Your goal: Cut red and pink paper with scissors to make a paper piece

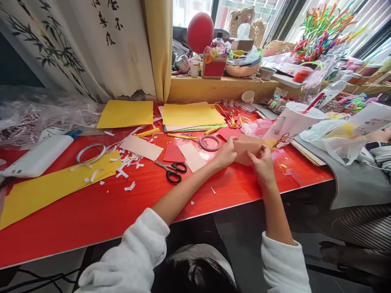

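Note:
Both of my hands hold one pale pink piece of paper (247, 145) just above the red table (146, 195). My left hand (226, 152) pinches its left edge with closed fingers. My right hand (262, 162) grips its lower right part, fingers curled over it. Black-handled scissors (171, 170) lie on the table to the left of my left hand. A red paper piece (172, 154) and another pale pink piece (192, 156) lie beside them.
Yellow sheets (126, 114) lie at the back and front left (51, 185), with white paper scraps (126, 162) and tape rolls (210, 143) between. A white cup with a red straw (290, 122) and plastic bags (345, 134) stand to the right. The window sill (214, 87) is crowded with craft items.

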`<action>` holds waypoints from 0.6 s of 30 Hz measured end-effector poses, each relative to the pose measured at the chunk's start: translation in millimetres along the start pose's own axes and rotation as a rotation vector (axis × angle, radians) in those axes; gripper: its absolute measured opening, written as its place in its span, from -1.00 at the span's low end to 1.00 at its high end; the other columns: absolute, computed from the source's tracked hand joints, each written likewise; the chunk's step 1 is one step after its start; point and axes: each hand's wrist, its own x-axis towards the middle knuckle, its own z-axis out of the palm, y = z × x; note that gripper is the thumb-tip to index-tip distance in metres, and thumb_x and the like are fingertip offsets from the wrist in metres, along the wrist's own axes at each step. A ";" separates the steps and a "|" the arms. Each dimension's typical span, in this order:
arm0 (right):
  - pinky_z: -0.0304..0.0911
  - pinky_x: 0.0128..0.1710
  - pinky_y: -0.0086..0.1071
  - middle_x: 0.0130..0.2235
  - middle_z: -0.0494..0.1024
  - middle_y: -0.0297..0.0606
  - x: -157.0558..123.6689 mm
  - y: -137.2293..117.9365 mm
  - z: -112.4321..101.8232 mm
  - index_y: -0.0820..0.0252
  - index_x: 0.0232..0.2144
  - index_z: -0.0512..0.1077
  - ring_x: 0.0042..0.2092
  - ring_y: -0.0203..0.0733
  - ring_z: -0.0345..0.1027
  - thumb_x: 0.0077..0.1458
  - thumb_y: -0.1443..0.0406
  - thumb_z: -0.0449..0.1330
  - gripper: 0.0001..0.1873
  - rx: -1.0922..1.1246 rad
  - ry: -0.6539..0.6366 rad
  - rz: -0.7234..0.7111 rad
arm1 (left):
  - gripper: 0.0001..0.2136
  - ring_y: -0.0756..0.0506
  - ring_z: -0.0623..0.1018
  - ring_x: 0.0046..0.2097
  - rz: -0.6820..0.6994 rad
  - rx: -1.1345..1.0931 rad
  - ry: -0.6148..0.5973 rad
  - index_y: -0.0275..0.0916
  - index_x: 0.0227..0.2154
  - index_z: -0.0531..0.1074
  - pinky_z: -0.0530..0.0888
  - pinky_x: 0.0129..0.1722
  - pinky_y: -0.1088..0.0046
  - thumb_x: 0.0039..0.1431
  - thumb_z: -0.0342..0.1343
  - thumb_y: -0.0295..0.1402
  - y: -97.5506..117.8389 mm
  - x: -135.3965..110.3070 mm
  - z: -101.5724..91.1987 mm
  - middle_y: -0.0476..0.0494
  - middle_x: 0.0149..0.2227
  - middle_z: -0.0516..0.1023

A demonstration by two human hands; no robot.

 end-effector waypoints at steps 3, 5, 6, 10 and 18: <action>0.31 -0.02 -0.13 -0.06 0.46 -0.06 -3.3 -6.0 -1.9 0.17 -0.14 0.20 -0.02 -0.05 0.39 0.04 0.13 0.10 -0.64 -0.061 0.000 -0.029 | -0.61 -0.14 0.44 -0.02 0.017 -0.007 -0.041 -0.40 -0.06 0.19 0.39 -0.07 0.33 -0.02 -0.09 -0.66 2.3 1.2 -4.7 -0.42 0.00 0.39; 0.30 -0.03 -0.11 -0.07 0.46 -0.05 -4.7 -9.4 -4.2 0.17 -0.14 0.20 -0.03 -0.03 0.39 0.09 0.12 0.05 -0.66 -0.080 0.113 -0.081 | -0.67 -0.10 0.44 -0.04 0.045 -0.024 -0.061 -0.37 -0.10 0.21 0.39 -0.06 0.36 0.02 -0.08 -0.64 6.9 4.3 -13.5 -0.38 -0.03 0.41; 0.29 -0.03 -0.10 -0.07 0.45 -0.04 -5.1 -10.1 -5.4 0.18 -0.13 0.20 -0.02 -0.03 0.38 0.10 0.12 0.04 -0.66 -0.075 0.172 -0.101 | -0.68 -0.08 0.44 -0.04 0.054 -0.032 -0.056 -0.37 -0.09 0.20 0.39 -0.06 0.38 0.05 -0.08 -0.62 9.8 6.4 -20.0 -0.38 -0.02 0.40; 0.29 -0.03 -0.12 -0.03 0.43 -0.02 -6.8 -8.3 -7.0 0.20 -0.07 0.18 0.00 -0.02 0.37 0.05 0.16 0.08 -0.59 -0.095 0.181 -0.080 | -0.65 -0.06 0.42 -0.01 0.053 0.031 0.043 -0.35 -0.02 0.17 0.39 -0.05 0.39 0.09 -0.11 -0.61 21.6 11.6 -60.2 -0.36 0.00 0.37; 0.28 -0.07 -0.16 -0.09 0.49 -0.08 -9.1 -7.5 -8.4 0.22 -0.12 0.31 -0.07 -0.02 0.38 0.10 0.17 0.01 -0.66 -0.269 0.107 -0.052 | -0.71 -0.22 0.33 0.07 -0.041 0.785 -0.149 -0.31 -0.17 0.44 0.25 0.08 0.23 0.13 -0.01 -0.26 5.6 -38.1 -172.3 -0.28 -0.08 0.43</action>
